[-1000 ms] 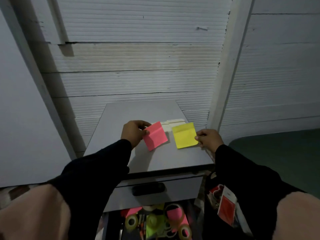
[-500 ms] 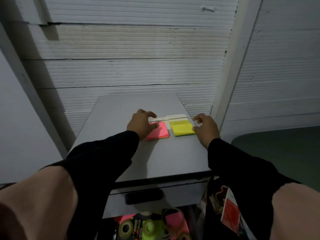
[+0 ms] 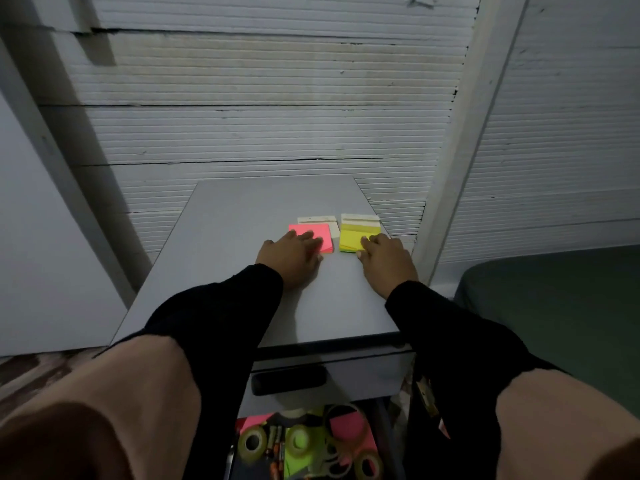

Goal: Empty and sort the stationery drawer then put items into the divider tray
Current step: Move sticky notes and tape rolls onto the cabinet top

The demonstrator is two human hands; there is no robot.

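On top of a grey drawer cabinet (image 3: 242, 244), seen from above, two sticky-note pads are pressed flat by a person's hands. At left, the left hand (image 3: 292, 252) is laid palm down with fingers straight over the near half of a pink sticky-note pad (image 3: 318, 233); nothing is gripped. Just beyond the pink pad a white pad (image 3: 320, 220) is seen, touching its far edge. To the right, across a narrow gap, a yellow sticky-note pad (image 3: 353, 237) is held down by the straight fingers of the right hand (image 3: 386, 259), with a second white pad (image 3: 360, 218) touching its far edge.

One second ago both coloured pads were pinched and held tilted above the top; half a second ago they were being set down; now they are lying flat, side by side and parallel.

Bare cabinet top is left open on the left side and at the near edge, while the yellow pad is close to the right edge. Below the front edge, a closed drawer with a dark handle (image 3: 289, 382) is seen, and under it an open stationery drawer (image 3: 304, 445) holding tape rolls (image 3: 251, 443), batteries and more coloured notes.
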